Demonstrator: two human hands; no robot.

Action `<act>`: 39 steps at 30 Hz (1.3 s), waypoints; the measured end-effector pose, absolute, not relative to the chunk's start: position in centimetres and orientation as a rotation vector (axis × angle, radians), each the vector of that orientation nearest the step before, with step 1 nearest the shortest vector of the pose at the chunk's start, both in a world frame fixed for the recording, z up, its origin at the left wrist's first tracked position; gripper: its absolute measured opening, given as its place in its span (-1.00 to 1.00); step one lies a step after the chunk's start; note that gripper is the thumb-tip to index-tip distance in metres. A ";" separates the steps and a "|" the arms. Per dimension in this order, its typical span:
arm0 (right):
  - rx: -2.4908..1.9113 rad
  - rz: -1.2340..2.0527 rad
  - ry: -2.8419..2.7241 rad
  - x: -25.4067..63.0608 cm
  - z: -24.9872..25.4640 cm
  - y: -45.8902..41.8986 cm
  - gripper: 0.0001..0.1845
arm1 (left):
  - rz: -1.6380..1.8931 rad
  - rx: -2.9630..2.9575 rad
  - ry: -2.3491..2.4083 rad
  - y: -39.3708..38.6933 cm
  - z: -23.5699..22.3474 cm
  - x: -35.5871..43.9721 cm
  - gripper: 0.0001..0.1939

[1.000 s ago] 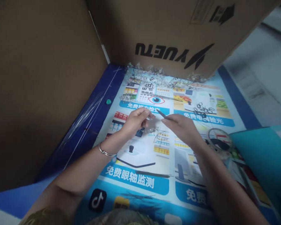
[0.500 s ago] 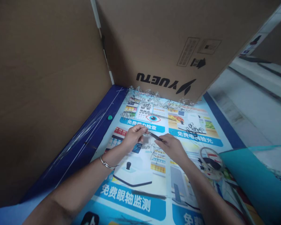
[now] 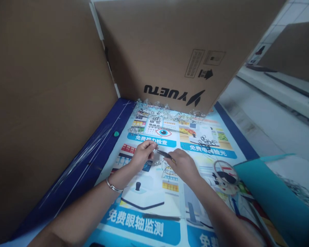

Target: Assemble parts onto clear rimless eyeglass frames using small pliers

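My left hand (image 3: 142, 155), with a silver bangle (image 3: 113, 186) on the wrist, is closed in a pinch on a small clear piece that looks like a bead on wire; its details are too small to make out. In my right hand (image 3: 184, 165) is a pair of dark slim-nosed pliers (image 3: 163, 154), its tip pointing left and meeting the pinched piece. Below the tips, thin wire loops (image 3: 168, 168) and a short row of clear beads hang or lie over the printed sheet; I cannot tell which.
Clear beaded pieces (image 3: 158, 105) line the foot of a cardboard panel (image 3: 170, 51). Black rings (image 3: 207, 142) lie at right on the printed sheet (image 3: 154, 192). Long thin wires (image 3: 92, 147) and a green lump (image 3: 116, 133) rest on the blue left border. A teal folder (image 3: 270, 192) is at right.
The pliers have turned slightly in my right hand and more of their handle shows. My left hand keeps its pinch. The whole view has shifted a little to the right.
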State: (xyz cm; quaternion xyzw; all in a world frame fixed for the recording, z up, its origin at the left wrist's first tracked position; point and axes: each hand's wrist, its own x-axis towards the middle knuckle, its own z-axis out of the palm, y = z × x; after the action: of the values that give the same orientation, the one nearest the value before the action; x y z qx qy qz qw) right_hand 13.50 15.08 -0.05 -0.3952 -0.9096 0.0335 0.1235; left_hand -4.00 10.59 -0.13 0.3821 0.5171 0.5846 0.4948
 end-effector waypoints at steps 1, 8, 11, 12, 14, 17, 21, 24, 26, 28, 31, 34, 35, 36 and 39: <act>-1.154 0.077 -2.653 13.5 -0.1 15.1 -0.65 | 1.411 0.926 1.260 10.6 -0.1 -4.0 -0.70; -1.174 0.000 -2.634 13.7 -0.2 15.3 -0.64 | 1.416 0.897 1.286 10.5 0.1 -4.1 -0.74; -1.182 0.034 -2.637 13.7 -0.2 15.4 -0.64 | 1.426 0.900 1.260 10.5 0.0 -4.1 -0.73; -1.179 0.042 -2.638 13.7 -0.3 15.3 -0.64 | 1.431 0.904 1.252 10.5 0.0 -4.1 -0.72; -1.171 0.047 -2.637 13.6 -0.4 15.3 -0.64 | 1.435 0.915 1.251 10.5 0.0 -3.9 -0.70; -1.168 0.046 -2.635 13.6 -0.4 15.2 -0.65 | 1.431 0.915 1.262 10.5 -0.1 -3.7 -0.69; -1.205 0.063 -2.640 13.5 -0.3 15.2 -0.67 | 1.421 0.942 1.272 10.4 -0.4 -3.6 -0.69; -1.208 0.057 -2.641 13.5 -0.2 15.1 -0.68 | 1.433 0.987 1.274 10.4 -0.4 -3.6 -0.70; -1.203 0.050 -2.647 13.5 -0.2 15.1 -0.68 | 1.438 1.002 1.277 10.4 -0.3 -3.5 -0.70; -1.201 0.042 -2.656 13.4 -0.1 15.1 -0.68 | 1.444 0.998 1.276 10.3 -0.1 -3.5 -0.71; -1.199 0.020 -2.664 13.3 0.0 15.0 -0.68 | 1.453 0.974 1.262 10.3 0.0 -3.4 -0.71; -1.199 -0.015 -2.676 13.3 0.1 14.8 -0.66 | 1.438 0.959 1.269 10.3 -0.1 -3.3 -0.70; -1.201 -0.027 -2.679 13.2 0.1 14.8 -0.65 | 1.436 0.955 1.272 10.3 -0.1 -3.2 -0.69; -1.206 -0.039 -2.681 13.2 0.2 14.7 -0.64 | 1.438 0.953 1.274 10.3 -0.1 -3.2 -0.68; -1.213 -0.066 -2.676 13.2 0.2 14.6 -0.63 | 1.452 0.950 1.278 10.3 -0.3 -3.1 -0.67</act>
State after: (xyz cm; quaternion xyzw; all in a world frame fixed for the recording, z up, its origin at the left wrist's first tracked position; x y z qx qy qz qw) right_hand 13.21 14.57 0.22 -0.4106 -0.9059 -0.0225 0.1014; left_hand -3.06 10.27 -0.29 0.3883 0.5223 0.5935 0.4735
